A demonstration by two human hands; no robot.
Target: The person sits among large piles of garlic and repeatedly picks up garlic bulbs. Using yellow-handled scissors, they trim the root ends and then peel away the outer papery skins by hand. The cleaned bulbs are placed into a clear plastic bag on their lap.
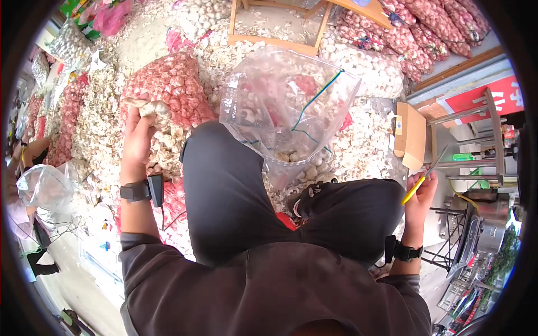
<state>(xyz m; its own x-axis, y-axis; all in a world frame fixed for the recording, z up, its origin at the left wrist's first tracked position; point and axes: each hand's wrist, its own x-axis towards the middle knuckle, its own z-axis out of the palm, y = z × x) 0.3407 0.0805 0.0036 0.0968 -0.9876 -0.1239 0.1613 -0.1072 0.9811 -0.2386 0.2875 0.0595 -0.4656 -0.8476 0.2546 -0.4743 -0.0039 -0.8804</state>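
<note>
My left hand (138,137) is raised on the left, its fingers closed round a garlic bulb (159,113) with a pale stem. Just behind that bulb stands a red mesh sack (179,92) full of garlic. Out to the right, beside my knee, my right hand (421,199) grips a yellow-handled knife (413,189) whose thin blade points up and away. In front of my legs a large clear plastic bag (241,106) stands with its mouth wide, some garlic bulbs (295,156) lying at its bottom. Neither hand touches the bag.
Garlic skins (101,129) cover the floor. A wooden stool frame (274,43) lies beyond the bag. More red mesh sacks (417,33) are piled at the far right, near a cardboard box (409,134). At the left edge another person's arm (35,150) shows beside a clear bag (47,187).
</note>
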